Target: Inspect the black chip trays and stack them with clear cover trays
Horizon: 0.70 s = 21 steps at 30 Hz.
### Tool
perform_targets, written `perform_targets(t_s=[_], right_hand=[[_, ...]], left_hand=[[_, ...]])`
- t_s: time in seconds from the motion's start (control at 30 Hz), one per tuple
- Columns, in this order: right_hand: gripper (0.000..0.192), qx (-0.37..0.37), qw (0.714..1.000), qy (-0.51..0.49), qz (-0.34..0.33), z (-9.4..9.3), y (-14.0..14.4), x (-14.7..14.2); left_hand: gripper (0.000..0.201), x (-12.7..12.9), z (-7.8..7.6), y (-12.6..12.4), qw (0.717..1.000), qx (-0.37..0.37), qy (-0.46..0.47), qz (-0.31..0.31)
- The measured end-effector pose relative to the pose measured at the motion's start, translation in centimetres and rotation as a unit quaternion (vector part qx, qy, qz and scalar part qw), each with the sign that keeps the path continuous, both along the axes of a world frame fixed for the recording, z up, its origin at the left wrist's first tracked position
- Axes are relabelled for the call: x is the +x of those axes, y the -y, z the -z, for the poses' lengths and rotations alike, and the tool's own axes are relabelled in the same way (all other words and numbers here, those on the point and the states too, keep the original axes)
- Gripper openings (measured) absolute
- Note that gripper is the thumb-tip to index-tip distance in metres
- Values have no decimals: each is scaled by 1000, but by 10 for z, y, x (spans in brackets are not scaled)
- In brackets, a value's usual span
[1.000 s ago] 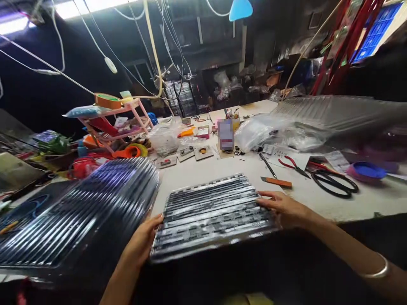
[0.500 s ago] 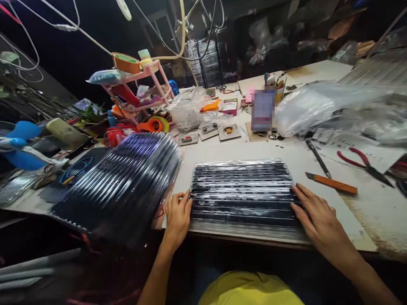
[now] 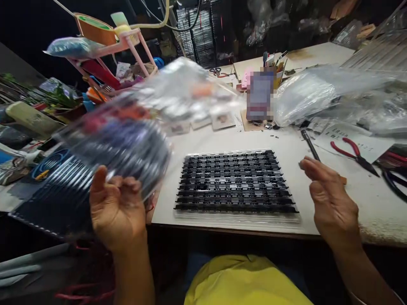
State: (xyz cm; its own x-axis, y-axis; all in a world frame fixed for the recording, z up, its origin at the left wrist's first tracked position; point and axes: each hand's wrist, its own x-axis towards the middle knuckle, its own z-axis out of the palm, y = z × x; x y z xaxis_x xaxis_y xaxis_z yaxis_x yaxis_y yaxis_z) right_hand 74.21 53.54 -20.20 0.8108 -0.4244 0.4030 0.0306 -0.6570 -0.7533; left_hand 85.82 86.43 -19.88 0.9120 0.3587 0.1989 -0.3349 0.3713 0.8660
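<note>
My left hand [image 3: 118, 212] is raised at the left with its fingers and thumb closed on the lower edge of a clear plastic tray cover [image 3: 149, 114], which is tilted and blurred by motion. In front of me, a clear plastic tray [image 3: 237, 217] lies flat on the white table, uncovered. Rows of thin black strips [image 3: 235, 182] with small pins fill it. Beside the tray's right end, my right hand [image 3: 333, 203] hovers apart from it, fingers stretched and slightly bent, holding nothing.
A stack of dark ridged trays [image 3: 54, 199] stands at the left, partly behind the cover. Red-handled pliers [image 3: 356, 156], a black pen [image 3: 310, 144] and a plastic bag [image 3: 305, 97] lie to the right. A pink rack [image 3: 127, 46] rises at the back left.
The clear cover has come off the tray and moved up and left in my left hand. My right hand has let go of the tray's right side and lifted away.
</note>
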Motion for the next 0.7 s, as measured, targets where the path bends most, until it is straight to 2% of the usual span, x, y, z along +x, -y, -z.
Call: perform_targets(t_s=[0.13,0.27,0.33,0.47,0.53,0.6,0.63,0.7], right_hand=[[37,-39,995,-88,15,21,14,-2],[39,-56,993,-103,-4,36,18,-6],[39,-63,993,-101,-8,38,18,-7],[38,-67,992,-103,-6,37,16,-10],[37,-71,992,-103,0,36,16,-10],[37,-73,992,-102,3,36,16,-11],[37,-72,992,-102,2,36,16,-11],[37,-68,992,-104,2,36,16,-11]], left_hand=[[38,13,-7,-11,997,67,-13,-31],[41,25,-4,-19,994,104,-6,-18],[43,27,-4,-22,995,96,-6,-2],[42,15,0,-19,998,58,12,23],[41,1,8,-12,994,94,-2,49],[37,-13,19,0,966,230,-31,112],[36,-19,25,6,932,330,-39,145],[37,-27,37,19,830,525,-27,188]])
